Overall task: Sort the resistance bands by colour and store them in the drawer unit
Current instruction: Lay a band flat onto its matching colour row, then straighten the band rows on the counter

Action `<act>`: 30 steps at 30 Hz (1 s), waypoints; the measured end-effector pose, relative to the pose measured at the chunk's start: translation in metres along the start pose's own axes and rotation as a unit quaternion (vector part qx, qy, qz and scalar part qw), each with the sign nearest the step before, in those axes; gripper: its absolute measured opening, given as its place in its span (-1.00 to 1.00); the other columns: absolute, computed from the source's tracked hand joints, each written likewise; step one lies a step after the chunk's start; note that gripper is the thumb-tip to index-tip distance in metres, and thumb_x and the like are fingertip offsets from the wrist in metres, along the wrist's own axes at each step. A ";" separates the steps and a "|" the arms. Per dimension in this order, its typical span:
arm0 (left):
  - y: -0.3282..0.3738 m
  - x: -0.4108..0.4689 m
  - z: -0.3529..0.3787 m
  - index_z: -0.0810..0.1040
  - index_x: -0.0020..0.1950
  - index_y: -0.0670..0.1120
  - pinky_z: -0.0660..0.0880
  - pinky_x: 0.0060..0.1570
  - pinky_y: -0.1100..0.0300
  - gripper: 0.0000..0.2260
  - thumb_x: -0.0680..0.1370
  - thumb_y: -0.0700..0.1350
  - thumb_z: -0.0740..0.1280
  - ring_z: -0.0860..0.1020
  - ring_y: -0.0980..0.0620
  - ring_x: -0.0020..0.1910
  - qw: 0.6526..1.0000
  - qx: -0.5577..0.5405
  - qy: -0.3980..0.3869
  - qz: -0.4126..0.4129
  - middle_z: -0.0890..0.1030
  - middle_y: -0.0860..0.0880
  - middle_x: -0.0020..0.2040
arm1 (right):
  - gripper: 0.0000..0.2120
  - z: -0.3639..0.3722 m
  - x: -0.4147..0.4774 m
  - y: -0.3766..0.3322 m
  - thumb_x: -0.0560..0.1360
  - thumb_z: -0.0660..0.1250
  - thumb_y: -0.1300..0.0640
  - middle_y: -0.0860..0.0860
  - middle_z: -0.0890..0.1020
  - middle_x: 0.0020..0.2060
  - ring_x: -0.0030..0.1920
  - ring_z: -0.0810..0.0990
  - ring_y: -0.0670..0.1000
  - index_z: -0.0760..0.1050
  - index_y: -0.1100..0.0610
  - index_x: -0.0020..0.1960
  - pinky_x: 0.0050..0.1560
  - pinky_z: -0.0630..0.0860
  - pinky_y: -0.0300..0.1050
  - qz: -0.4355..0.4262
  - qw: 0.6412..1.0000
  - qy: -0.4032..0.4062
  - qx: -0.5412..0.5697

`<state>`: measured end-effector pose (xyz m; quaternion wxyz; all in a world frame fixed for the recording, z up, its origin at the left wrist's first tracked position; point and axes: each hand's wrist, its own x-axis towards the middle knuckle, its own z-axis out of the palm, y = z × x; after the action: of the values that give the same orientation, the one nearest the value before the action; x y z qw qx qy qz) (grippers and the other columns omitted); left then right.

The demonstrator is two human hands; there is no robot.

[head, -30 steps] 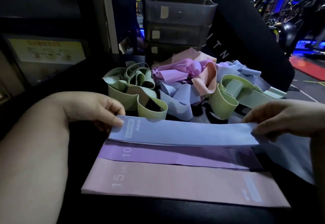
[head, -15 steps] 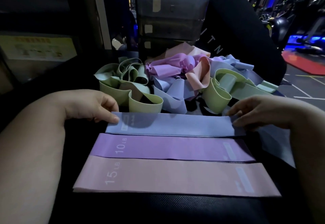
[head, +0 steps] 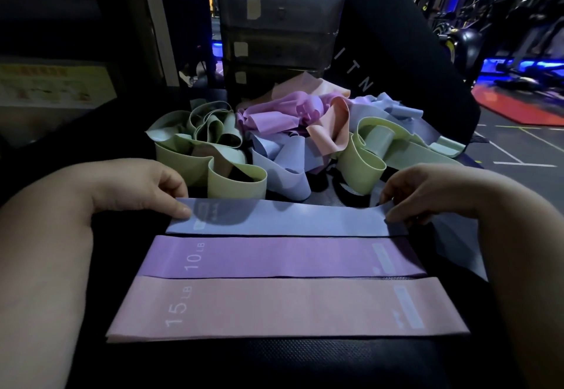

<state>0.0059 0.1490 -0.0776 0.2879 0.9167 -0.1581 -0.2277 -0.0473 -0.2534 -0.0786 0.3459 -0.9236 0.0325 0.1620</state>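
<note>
Blue band (head: 287,217) flat between the hands
Left hand (head: 143,187) and right hand (head: 427,193) pinch its ends; long axis runs hand to hand.

Two bare forearms enter from the lower corners, no sleeves covering them as far as the picture's edge. The left hand (head: 143,187) and the right hand (head: 427,193) wear no gloves, rings or watch, and the fingernails are short and unpainted.

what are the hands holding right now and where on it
Both hold the flat blue band: the left hand pinches its left end, the right hand its right end.
</note>
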 end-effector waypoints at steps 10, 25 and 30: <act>0.005 -0.004 0.000 0.66 -0.23 0.08 0.46 -0.26 0.22 -0.24 -0.24 0.54 0.40 0.60 0.14 -0.33 1.000 0.014 -0.009 -0.010 0.67 0.03 -0.29 | -0.78 -0.001 0.002 0.000 0.36 0.51 0.30 0.00 0.64 -0.38 -0.35 0.64 -0.04 0.59 0.14 -0.04 -0.31 0.53 -0.17 0.005 1.000 0.003 -0.028; 0.011 0.016 0.008 0.54 -0.24 0.00 0.40 -0.34 0.36 -0.81 0.36 -0.11 0.55 0.43 0.24 -0.44 0.961 0.028 0.256 0.102 0.53 0.09 -0.37 | -0.74 0.007 -0.012 -0.026 0.18 0.56 -0.13 0.06 0.61 -0.35 -0.36 0.49 0.03 0.59 -0.07 -0.21 -0.21 0.46 -0.04 -0.155 0.972 0.160 -0.076; 0.013 0.025 0.011 0.47 -0.03 0.12 0.43 -0.24 0.30 -0.70 0.37 -0.03 0.53 0.48 0.22 -0.34 0.945 0.022 0.301 0.127 0.56 0.09 -0.29 | -0.89 0.025 -0.016 -0.055 0.33 0.52 0.10 0.11 0.63 -0.34 -0.35 0.53 -0.05 0.60 -0.04 -0.23 -0.28 0.44 -0.18 -0.232 0.965 0.117 0.032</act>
<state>0.0189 0.1236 -0.0861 0.3288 0.9207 -0.1844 0.1014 -0.0598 -0.1960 -0.0570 0.3973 -0.9068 -0.1367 -0.0332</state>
